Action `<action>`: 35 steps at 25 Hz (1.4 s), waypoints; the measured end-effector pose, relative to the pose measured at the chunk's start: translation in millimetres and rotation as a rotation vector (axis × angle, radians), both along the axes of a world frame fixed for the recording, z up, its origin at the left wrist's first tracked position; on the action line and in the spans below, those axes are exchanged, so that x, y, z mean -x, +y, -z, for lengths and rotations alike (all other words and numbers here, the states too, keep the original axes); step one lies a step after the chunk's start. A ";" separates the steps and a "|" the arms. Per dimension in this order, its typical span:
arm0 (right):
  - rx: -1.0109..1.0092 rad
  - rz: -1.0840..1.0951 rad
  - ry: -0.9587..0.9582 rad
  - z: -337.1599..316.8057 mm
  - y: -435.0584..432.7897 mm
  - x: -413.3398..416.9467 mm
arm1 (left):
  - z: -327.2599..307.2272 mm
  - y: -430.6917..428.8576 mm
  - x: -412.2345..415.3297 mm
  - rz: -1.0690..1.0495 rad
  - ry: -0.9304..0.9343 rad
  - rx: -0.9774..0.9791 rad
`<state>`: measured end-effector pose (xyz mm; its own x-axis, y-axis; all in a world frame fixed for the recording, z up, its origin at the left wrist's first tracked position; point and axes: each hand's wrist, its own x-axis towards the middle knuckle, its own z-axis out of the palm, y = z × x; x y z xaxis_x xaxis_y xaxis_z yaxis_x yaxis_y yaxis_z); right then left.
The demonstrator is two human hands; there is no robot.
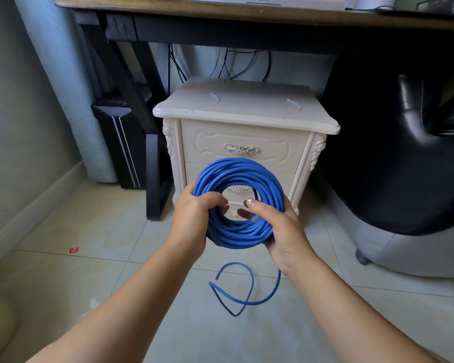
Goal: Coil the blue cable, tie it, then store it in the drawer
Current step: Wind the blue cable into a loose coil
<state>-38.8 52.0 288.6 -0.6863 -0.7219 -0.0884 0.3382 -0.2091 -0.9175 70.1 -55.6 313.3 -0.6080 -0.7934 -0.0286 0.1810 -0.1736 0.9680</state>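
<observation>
The blue cable [237,171] is wound into a thick round coil held upright in front of the nightstand. My left hand [194,218] grips the coil's left side, fingers curled through the middle. My right hand [281,231] clasps the lower right side, thumb on top. A loose tail of the cable [247,301] hangs below my right hand and loops above the floor tiles. The cream nightstand [247,111] stands behind the coil; its top drawer [243,141] with a silver handle is closed, and the lower drawers are partly hidden by the coil.
A dark desk [220,11] spans the top, its black leg [152,176] left of the nightstand. A black computer case [121,142] stands by the wall. A black and grey chair [404,153] fills the right. A small red scrap [74,249] lies on the tiles.
</observation>
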 end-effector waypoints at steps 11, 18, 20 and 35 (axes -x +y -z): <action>-0.110 0.054 0.145 -13.1 5.8 9.6 | -2.7 -11.5 -8.0 0.204 -0.163 0.091; -0.345 -0.142 0.701 -21.0 13.5 8.1 | -5.7 -16.9 -19.6 0.345 -0.458 0.650; -0.373 -0.145 0.741 -20.4 12.8 7.5 | -5.0 -13.4 -18.1 0.313 -0.513 0.708; -0.006 -0.006 0.097 -5.5 5.0 -2.0 | -4.1 -3.8 1.1 -0.028 -0.063 -0.039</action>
